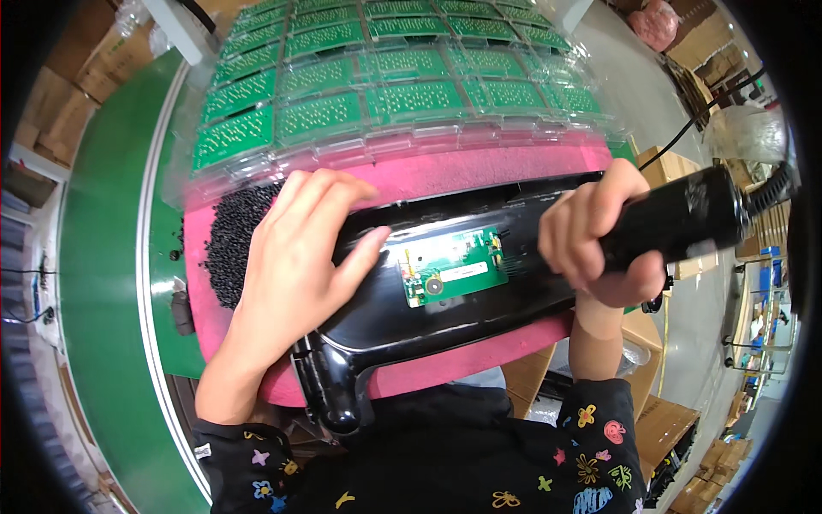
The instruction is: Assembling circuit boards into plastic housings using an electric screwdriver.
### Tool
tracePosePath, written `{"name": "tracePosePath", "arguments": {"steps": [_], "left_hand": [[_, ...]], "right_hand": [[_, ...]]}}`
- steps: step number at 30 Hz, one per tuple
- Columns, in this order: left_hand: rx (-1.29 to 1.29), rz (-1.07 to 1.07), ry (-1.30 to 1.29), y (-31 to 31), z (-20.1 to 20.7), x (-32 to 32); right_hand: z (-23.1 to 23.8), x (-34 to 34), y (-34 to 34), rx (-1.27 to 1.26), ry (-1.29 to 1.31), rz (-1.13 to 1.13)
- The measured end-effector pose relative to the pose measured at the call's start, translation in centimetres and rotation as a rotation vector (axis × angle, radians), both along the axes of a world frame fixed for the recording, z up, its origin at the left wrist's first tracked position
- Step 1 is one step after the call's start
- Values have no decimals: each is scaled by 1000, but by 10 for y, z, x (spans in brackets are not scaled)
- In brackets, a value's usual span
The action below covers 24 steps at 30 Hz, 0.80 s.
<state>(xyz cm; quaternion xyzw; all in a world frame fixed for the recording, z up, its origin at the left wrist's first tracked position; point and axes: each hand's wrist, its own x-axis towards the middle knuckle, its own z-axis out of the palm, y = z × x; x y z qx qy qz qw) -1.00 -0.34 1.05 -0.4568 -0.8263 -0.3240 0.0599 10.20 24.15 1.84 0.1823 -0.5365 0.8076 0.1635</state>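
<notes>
A long black plastic housing [377, 308] lies across the pink work surface, with a handle-like stub at its lower left end. A green circuit board [471, 290] sits in the middle of it, its small parts facing up. My left hand [295, 253] grips the housing's left end, thumb on the top and fingers bent near its far edge. My right hand [599, 231] is wrapped round a black electric screwdriver [685, 214], held level above the right end of the housing. A cable leaves its right end; the tip is hidden behind my hand.
Beside my left hand is a heap of small black screws [231, 248]. Clear plastic trays [428, 133] of green boards [321, 114] stand beyond the pink surface [402, 176]. Cardboard boxes [664, 428] stand at the lower right; a green tabletop [107, 283] runs along the left.
</notes>
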Motion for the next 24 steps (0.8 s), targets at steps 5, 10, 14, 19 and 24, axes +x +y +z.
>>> {"name": "tracePosePath", "arguments": {"steps": [5, 10, 14, 19, 24], "left_hand": [[-215, 5, -70, -6, -1, -10], [-405, -80, -149, -4, -3, 1], [-400, -121, -84, -10, 8, 8], [7, 49, 59, -49, 41, 32], [500, 807, 103, -164, 48, 64]], "right_hand": [[10, -1, 26, -509, -54, -331], [11, 7, 38, -500, -266, -550], [17, 43, 34, -216, 31, -972], [3, 136, 95, 17, 253, -1534], [-109, 255, 189, 442, -447, -2063]]}}
